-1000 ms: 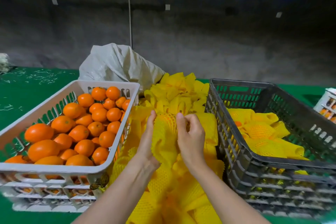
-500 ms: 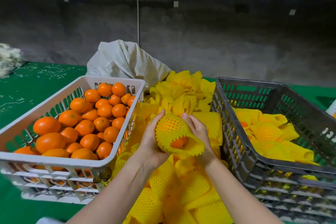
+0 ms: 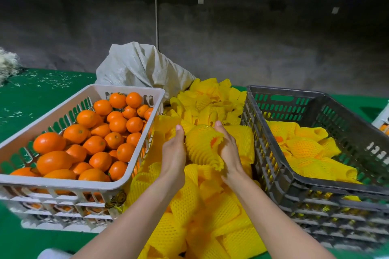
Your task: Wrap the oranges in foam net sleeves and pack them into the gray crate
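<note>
An orange wrapped in a yellow foam net sleeve (image 3: 201, 146) is held between my two hands above a pile of loose yellow sleeves (image 3: 202, 212). A bit of orange skin shows through the sleeve's open end on the right. My left hand (image 3: 173, 153) presses on its left side, and my right hand (image 3: 228, 149) cups its right side. The gray crate (image 3: 315, 187) stands to the right and holds several wrapped oranges (image 3: 305, 147). To the left a white crate (image 3: 69, 183) is full of bare oranges (image 3: 94, 132).
A white woven sack (image 3: 139, 67) lies behind the sleeve pile. The table has a green cover (image 3: 31, 94) strewn with pale shreds at the far left. Another box edge (image 3: 383, 120) shows at the far right. A dark concrete wall stands behind.
The sleeve has been pulled over the orange and the wrapped fruit turned so its open end faces right. Both hands have stayed on it between the two crates.
</note>
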`<state>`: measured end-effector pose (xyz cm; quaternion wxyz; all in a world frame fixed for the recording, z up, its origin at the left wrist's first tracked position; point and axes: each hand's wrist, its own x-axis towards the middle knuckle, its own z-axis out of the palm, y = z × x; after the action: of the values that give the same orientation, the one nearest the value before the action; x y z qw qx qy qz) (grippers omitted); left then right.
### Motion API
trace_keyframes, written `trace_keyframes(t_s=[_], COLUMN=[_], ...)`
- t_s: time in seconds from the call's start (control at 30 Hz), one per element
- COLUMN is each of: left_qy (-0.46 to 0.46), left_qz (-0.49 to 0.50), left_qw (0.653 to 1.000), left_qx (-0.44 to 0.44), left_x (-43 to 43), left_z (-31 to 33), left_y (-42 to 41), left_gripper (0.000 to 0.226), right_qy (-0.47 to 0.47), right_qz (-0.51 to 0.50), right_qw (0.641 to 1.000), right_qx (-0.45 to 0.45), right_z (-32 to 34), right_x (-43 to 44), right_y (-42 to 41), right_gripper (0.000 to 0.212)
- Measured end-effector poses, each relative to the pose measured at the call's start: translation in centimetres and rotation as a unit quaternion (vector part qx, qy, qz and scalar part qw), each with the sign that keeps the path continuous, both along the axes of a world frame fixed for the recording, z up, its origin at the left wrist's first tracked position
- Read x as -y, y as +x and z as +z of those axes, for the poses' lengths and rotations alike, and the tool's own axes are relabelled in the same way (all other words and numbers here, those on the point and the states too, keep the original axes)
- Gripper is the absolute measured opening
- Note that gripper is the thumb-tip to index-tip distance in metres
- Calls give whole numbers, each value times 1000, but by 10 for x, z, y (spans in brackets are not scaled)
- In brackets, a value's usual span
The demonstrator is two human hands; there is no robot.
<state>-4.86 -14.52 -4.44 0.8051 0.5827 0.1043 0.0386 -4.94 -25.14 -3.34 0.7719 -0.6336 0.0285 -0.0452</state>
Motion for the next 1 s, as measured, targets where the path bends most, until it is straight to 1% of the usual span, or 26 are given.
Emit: trace_keyframes(t_s=[0.03,0.1,0.17,0.23,0.3,0.37,0.4,0.47,0.53,0.63,0.7,0.77,0.8,0.83,0.87,0.9,0.93,1.0], left_qy=[33,98,120,85,44,25,22,20,17,24,52,66,45,5,-41,-81,-106,-102], left_qz=[20,48,60,59,48,35,30,25,15,-11,-23,-58,-104,-164,-221,-264,-292,-316], left_qw=[999,991,987,991,994,996,997,997,998,998,998,996,991,979,962,945,934,932], left_qx=[31,74,87,85,82,76,73,67,55,53,40,-18,-67,-117,-156,-176,-177,-146], left_x=[1,2,2,1,2,4,5,6,6,6,6,1,-2,-6,-8,-10,-10,-8], left_z=[-2,-3,-2,-1,0,2,3,5,6,5,3,3,3,4,8,11,13,14], left_y=[-2,-4,-2,-2,-4,-6,-7,-8,-6,-3,-1,1,3,3,1,-1,-1,-2], left_gripper=[43,58,66,59,54,62,65,58,49,50,53,60,64,65,67,67,64,54], right_qy=[-1,14,43,102,134,158,172,187,207,228,206,171,143,99,44,1,-34,-69], right_qz=[8,34,44,55,39,14,11,5,2,3,-4,-12,-17,-26,-35,-37,-32,-9], right_qw=[1000,999,997,991,987,983,981,978,975,971,977,985,989,995,997,997,994,992], right_qx=[-5,-21,-50,-72,-79,-87,-93,-96,-86,-71,-59,-34,-11,16,46,73,96,107], right_z=[0,-5,-11,-11,-10,-10,-10,-11,-12,-12,-13,-14,-13,-13,-12,-11,-11,-12], right_x=[2,4,6,4,-2,-5,-6,-6,-6,-7,-6,-1,1,5,7,9,11,12], right_y=[-1,-4,-6,-9,-8,-8,-8,-11,-11,-13,-15,-15,-15,-16,-16,-15,-14,-12], right_gripper=[21,22,19,18,26,21,22,29,25,20,20,28,33,32,24,14,11,16])
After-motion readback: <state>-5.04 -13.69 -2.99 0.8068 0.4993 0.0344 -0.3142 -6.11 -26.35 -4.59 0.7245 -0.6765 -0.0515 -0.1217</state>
